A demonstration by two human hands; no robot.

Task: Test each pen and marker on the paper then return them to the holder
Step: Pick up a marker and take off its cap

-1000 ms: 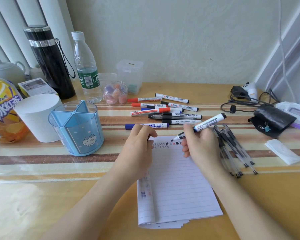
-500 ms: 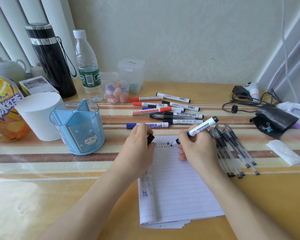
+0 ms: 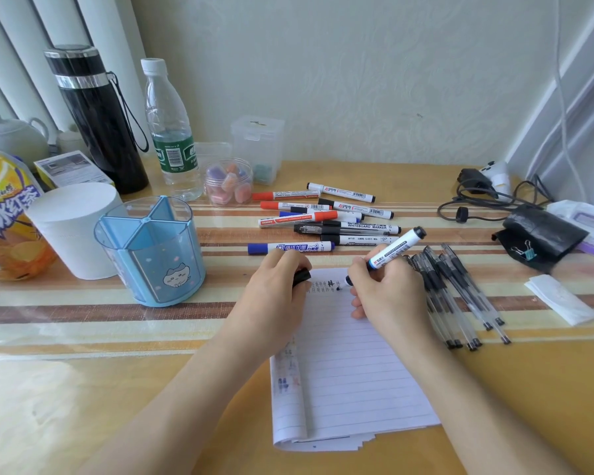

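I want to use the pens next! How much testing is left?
Some is done: a row of test marks sits atop the paper. Now the right hand writes with a marker while the left hand holds its cap. Lots remains: the holder is empty, and markers and pens lie on the table.
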